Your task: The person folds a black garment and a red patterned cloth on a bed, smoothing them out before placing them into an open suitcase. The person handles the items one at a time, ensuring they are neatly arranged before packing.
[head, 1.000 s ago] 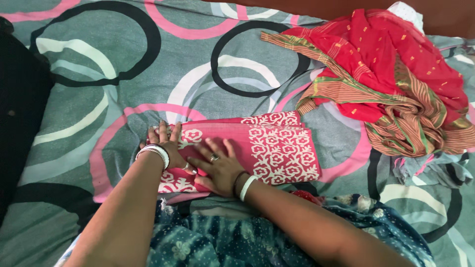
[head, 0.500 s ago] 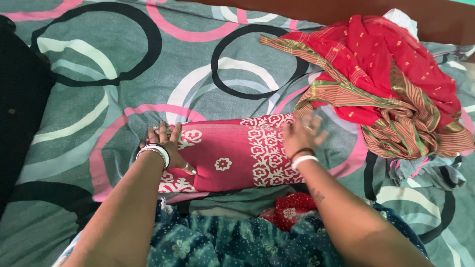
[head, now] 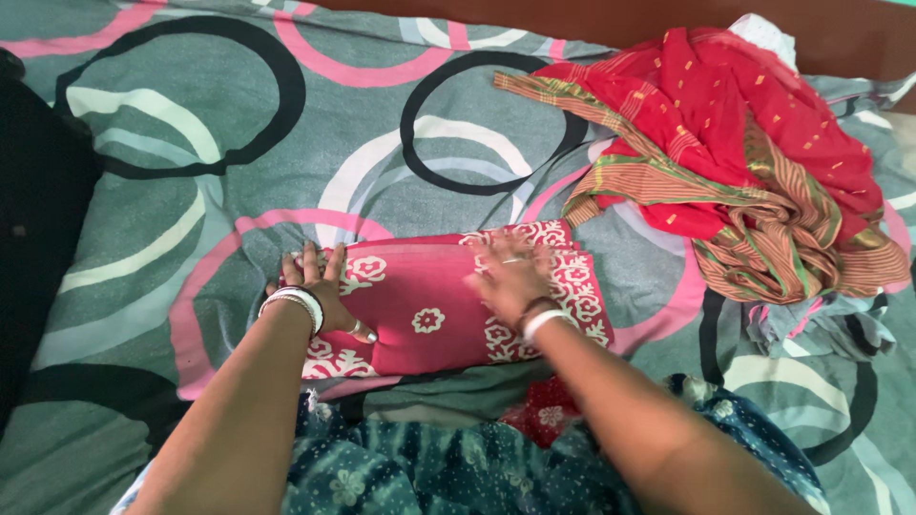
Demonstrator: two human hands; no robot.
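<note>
Both hands lie flat and spread, palms down, gripping nothing. The left hand [head: 320, 286] presses on the left end of the folded pink cloth [head: 434, 310], its fingertips reaching that end's far corner, where the cloth meets the bedsheet [head: 191, 172]. The right hand [head: 510, 277] rests on the white-patterned band near the cloth's right end, fingers fanned toward the far edge; it is slightly blurred.

The folded pink cloth is a long rectangle lying crosswise on the bed just in front of the person. Its near edge touches the blue printed clothing [head: 458, 467] over the person's lap, its right edge stops a little short of the red and striped heap [head: 744, 162], and a strip of bare sheet shows between the two. That heap fills the far right of the bed, and a crumpled grey and pink piece [head: 821, 329] lies against its near side.

Beyond the cloth's far edge and to its left, the sheet with its large rings spreads out flat as far as a dark object [head: 38, 238] at the left border. A brown headboard [head: 592, 19] runs along the top.
</note>
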